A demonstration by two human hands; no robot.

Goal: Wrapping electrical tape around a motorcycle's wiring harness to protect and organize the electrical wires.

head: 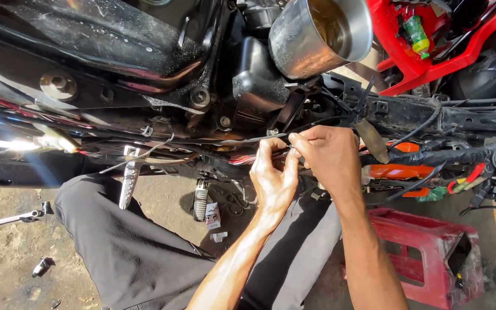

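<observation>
Filling the top of the view: a stripped motorcycle frame [144, 109], dusty black, with a chrome exhaust cone [320, 34] above the hands. A red plastic crate [426, 252] is set on the ground at lower right; a spanner [4, 220] lies on the dirt at far left, well apart from the work.

A thin black wire [259, 138] is run roughly level under the frame, long axis left to right, and it ends right at the pinch point between both hands. It lies at the fingertips, not beyond them, so no reach is needed.

Left hand [272, 178] is raised from below, fingers curled nearly closed, thumb and forefinger pinched on the wire end. Right hand [329, 155] is brought in from the right and sits slightly higher; its fingertips [294, 139] are closed tight on the same small piece, touching the left hand's fingertips. Both hands are equally near. What exactly is pinched, bare wire or a small connector, cannot be told: too small and partly covered by the fingers.
</observation>
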